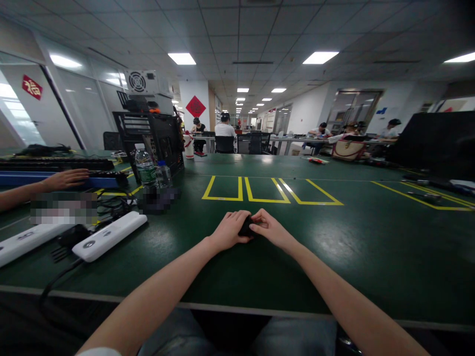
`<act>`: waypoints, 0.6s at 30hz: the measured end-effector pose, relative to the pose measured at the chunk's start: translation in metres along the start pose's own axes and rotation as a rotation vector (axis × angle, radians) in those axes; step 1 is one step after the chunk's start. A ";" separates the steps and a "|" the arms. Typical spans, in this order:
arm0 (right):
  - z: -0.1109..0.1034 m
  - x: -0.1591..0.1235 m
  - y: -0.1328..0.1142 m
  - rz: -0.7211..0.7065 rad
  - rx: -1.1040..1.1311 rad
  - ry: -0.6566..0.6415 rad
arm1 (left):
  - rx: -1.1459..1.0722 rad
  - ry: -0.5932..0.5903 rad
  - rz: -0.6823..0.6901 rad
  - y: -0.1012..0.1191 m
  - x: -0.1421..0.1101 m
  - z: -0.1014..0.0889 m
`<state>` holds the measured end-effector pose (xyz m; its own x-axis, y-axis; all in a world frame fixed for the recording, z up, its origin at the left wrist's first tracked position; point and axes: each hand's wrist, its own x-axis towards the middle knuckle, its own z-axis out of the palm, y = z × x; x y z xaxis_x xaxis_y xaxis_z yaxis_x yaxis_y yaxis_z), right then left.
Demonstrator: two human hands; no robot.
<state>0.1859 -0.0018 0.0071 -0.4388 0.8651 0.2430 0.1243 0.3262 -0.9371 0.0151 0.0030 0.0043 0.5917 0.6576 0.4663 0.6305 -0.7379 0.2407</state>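
Between my hands, over the near middle of the green table (208, 277), is a small dark rounded object (245, 228) whose kind I cannot make out. My left hand (229, 231) wraps it from the left, fingers over its far side and thumb on the near side. At its right edge my right hand (271, 230) is closed, thumb and fingertips pinched against it. The fingers hide much of the object. Beyond the hands, yellow tape outlines (243, 189) mark the tabletop.
White power strips (111, 236) with black cables lie on the left, near a co-worker's hand (69, 179). Behind them stand water bottles (144, 168) and an open computer case (166, 138). A dark monitor (441, 143) is at right. Farther back, several people sit at tables.
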 end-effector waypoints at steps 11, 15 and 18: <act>-0.003 0.000 0.003 0.045 0.006 -0.055 | 0.010 -0.006 -0.001 0.001 -0.001 -0.001; -0.001 -0.002 -0.002 0.015 0.033 -0.044 | 0.014 -0.006 0.001 0.001 -0.001 -0.001; 0.001 -0.001 -0.002 0.013 0.043 -0.011 | 0.006 -0.007 -0.007 0.001 -0.001 -0.002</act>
<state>0.1856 -0.0033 0.0085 -0.4469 0.8650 0.2283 0.0914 0.2980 -0.9502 0.0145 0.0011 0.0059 0.5908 0.6637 0.4587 0.6373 -0.7326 0.2391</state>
